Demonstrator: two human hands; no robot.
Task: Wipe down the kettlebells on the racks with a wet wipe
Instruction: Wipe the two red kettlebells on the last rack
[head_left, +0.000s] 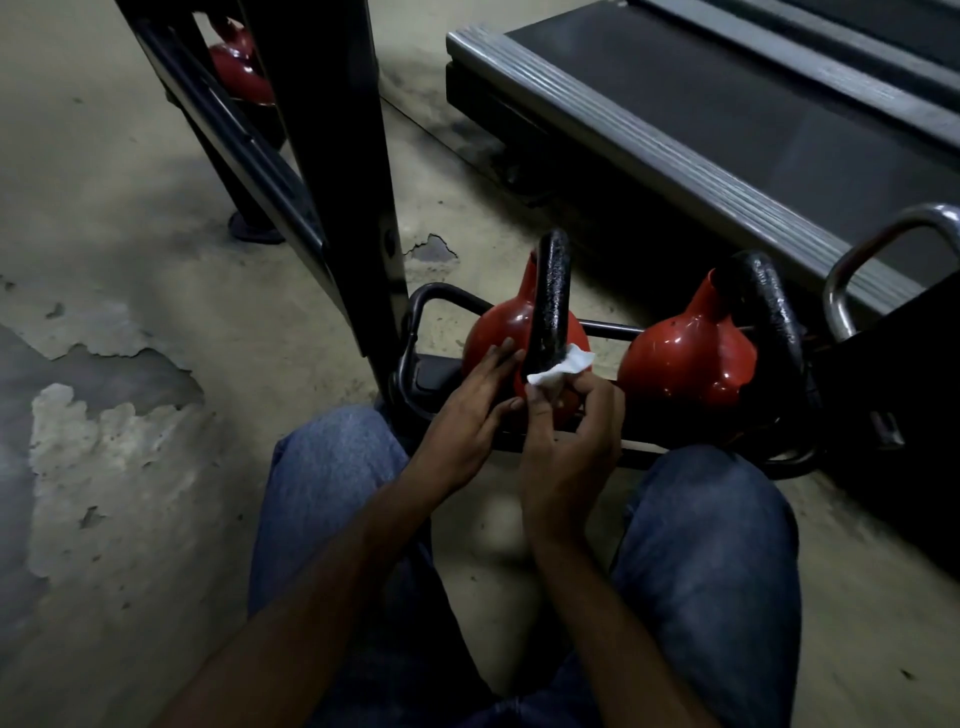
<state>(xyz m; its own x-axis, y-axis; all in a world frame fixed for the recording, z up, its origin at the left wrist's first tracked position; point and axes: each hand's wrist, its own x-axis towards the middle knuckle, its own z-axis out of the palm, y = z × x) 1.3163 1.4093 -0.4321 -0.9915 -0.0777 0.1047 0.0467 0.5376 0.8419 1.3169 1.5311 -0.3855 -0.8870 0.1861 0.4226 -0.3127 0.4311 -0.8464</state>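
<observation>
Rack upright on the left, a far kettlebell half hidden behind it, and down at the bottom rail is where the action is. Left hand first: fingers straight and flat against the red belly of the near kettlebell, bracing it, gripping nothing. Next, the black handle stands upright, and the wet wipe is pressed to its lower right leg, pinched there by the curled fingers of the right hand. To do this well, I'd say wrap the wipe fully round the bar and run it up over the arch, with that brace firm so the bell doesn't rock on the rail, then cover the red body too. Further right, the second kettlebell waits on the same rail, apart from both hands, and beyond it a chrome handle shows at the edge.
</observation>
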